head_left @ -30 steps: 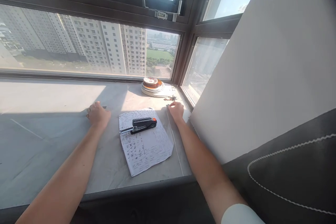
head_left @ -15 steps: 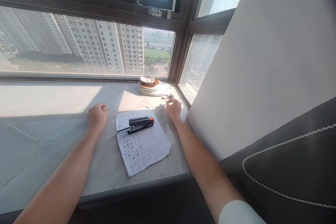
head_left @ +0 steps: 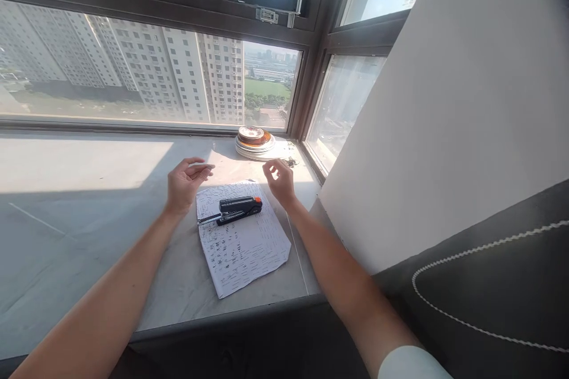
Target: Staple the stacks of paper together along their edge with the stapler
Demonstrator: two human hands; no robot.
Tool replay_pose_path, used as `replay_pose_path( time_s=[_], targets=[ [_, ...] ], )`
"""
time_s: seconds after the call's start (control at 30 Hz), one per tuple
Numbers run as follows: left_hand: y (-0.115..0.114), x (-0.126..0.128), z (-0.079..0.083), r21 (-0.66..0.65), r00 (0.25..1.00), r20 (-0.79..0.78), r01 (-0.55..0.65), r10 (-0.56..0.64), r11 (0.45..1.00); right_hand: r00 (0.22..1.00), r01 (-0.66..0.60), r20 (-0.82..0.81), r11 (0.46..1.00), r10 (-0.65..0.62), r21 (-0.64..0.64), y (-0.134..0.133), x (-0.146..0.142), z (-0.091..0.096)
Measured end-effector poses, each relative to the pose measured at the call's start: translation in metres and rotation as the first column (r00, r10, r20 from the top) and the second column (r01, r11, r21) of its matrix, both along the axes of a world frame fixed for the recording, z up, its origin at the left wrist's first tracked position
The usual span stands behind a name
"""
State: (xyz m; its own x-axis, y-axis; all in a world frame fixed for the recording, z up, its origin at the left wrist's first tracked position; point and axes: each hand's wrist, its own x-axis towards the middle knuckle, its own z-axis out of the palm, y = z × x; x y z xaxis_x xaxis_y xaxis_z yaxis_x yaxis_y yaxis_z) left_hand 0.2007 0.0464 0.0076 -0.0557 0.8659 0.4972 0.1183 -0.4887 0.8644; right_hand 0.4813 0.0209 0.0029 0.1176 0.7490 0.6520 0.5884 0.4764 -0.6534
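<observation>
A black stapler (head_left: 235,210) with an orange tip lies on a printed sheet of paper (head_left: 246,246) on the grey stone windowsill (head_left: 89,219). My left hand (head_left: 183,182) is raised just left of the paper's far corner. Its thumb and fingers pinch a small thin strip (head_left: 205,166) that points right. My right hand (head_left: 279,180) hovers above the paper's far right corner, fingers loosely curled and apart, with nothing seen in them. The stapler lies between the two hands, touched by neither.
A stack of plates (head_left: 254,143) stands in the sill's far corner, with small dark objects (head_left: 291,161) beside it. A white wall panel (head_left: 444,118) closes the right side. A dark cushion with white stitching (head_left: 489,296) sits at lower right. Window frames run behind.
Both hands have lifted off the sill and moved inward toward each other above the paper. The left hand now pinches a thin strip. Stapler and paper have not moved.
</observation>
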Motion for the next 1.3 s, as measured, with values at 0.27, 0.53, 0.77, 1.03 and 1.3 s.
replay_pose_path(
  time_s=[0.27,0.53,0.77,1.03,1.3],
  targets=[
    [-0.002,0.010,-0.006,-0.117,0.968,0.024,0.253,-0.252,0.961,0.667,-0.681,0.173,0.687,0.725,-0.252,-0.019,-0.028,0.004],
    [0.015,0.004,-0.022,-0.278,0.957,0.241,0.230,-0.164,0.933,0.739,-0.581,0.240,0.776,0.629,-0.246,-0.014,-0.029,-0.011],
    [0.011,0.005,-0.021,-0.117,0.986,-0.146,0.069,-0.085,0.991,0.918,-0.201,0.293,0.951,0.267,-0.237,-0.006,-0.014,-0.012],
    [0.016,0.011,-0.025,0.053,0.740,-0.651,0.267,-0.169,0.962,0.912,-0.056,0.375,0.956,0.166,-0.289,0.000,-0.007,-0.014],
    [0.017,0.016,-0.030,0.075,0.672,-0.727,0.281,-0.141,0.957,0.898,-0.097,0.388,0.954,0.207,-0.284,-0.003,-0.012,-0.011]
  ],
)
